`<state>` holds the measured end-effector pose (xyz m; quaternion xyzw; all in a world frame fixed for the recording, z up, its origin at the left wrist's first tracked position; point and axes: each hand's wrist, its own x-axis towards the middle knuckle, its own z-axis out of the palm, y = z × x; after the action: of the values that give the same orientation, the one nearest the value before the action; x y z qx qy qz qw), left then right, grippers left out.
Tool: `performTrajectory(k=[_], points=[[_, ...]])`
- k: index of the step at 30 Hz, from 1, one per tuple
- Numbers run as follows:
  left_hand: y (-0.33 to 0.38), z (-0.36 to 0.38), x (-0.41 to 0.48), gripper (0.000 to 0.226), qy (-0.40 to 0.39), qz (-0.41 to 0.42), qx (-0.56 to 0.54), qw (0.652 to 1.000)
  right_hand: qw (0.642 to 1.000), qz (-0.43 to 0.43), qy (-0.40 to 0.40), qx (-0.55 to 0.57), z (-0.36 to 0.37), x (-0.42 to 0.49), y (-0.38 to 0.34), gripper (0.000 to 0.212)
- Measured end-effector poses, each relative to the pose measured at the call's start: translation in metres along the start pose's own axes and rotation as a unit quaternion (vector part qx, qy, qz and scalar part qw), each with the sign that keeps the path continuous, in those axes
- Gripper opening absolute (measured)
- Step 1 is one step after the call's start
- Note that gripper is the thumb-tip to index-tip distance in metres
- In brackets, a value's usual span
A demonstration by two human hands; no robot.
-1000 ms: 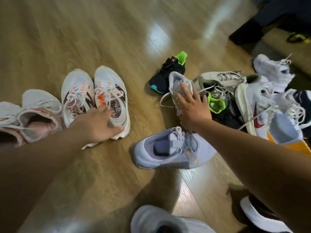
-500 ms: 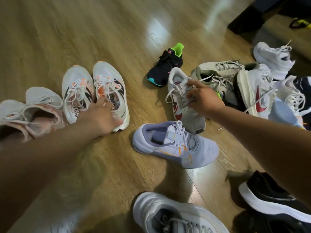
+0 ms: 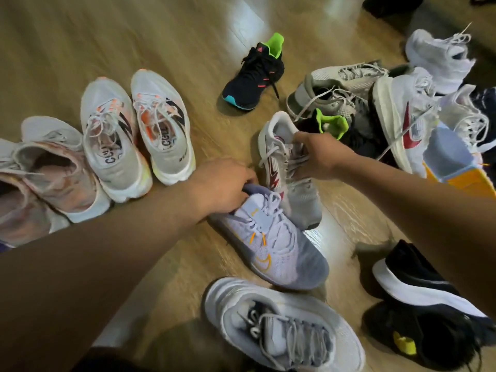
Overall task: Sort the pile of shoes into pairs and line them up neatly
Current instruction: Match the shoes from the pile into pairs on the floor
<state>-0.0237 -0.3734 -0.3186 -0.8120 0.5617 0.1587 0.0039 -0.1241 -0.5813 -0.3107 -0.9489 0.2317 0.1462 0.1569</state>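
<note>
— Grey-and-white trainer [image 3: 284,326] nearest, black shoe [image 3: 426,285] beside it?
— Yes. Beyond them, the left hand [image 3: 225,183] closes on a lavender sneaker's [image 3: 276,242] heel; the right hand [image 3: 319,157] pinches a white-and-red shoe's [image 3: 288,170] laces.
— Farther back?
— Two pairs [image 3: 107,146] lined up left, the pile [image 3: 397,111] right, one black-and-green shoe [image 3: 257,73] alone on the wood floor [image 3: 107,36].

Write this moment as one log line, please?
left hand: gripping lilac shoe heel | right hand: holding grey shoe with red logo by laces | two pairs lined up left
</note>
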Motion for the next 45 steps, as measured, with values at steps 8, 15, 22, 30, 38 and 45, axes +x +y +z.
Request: performTrajectory(k=[8, 15, 22, 30, 38, 45], points=[[-0.028, 0.025, -0.035, 0.025, 0.003, -0.029, -0.023, 0.999, 0.961, 0.071, 0.181, 0.196, 0.006, -0.046, -0.012, 0.032], [-0.029, 0.033, -0.026, 0.026, -0.008, -0.07, -0.062, 0.996, 0.738, 0.195, -0.057, 0.644, -0.005, -0.04, -0.06, 0.017], [-0.004, 0.06, -0.037, 0.035, 0.093, -0.127, 0.054, 0.986, 0.704, 0.2, -0.236, 0.639, -0.003, -0.049, -0.07, 0.017], [-0.017, 0.044, -0.02, 0.051, -0.021, -0.034, 0.009, 0.999, 0.975, 0.194, 0.108, 0.031, -0.021, 0.012, 0.013, 0.037], [0.007, 0.049, -0.044, 0.072, -0.042, 0.023, 0.001, 0.999, 0.982, 0.147, 0.075, -0.091, -0.034, 0.038, -0.025, 0.067], [0.009, 0.05, -0.046, 0.065, 0.008, 0.029, -0.018, 0.999, 0.993, -0.089, -0.013, 0.082, -0.112, 0.02, -0.127, 0.034]])
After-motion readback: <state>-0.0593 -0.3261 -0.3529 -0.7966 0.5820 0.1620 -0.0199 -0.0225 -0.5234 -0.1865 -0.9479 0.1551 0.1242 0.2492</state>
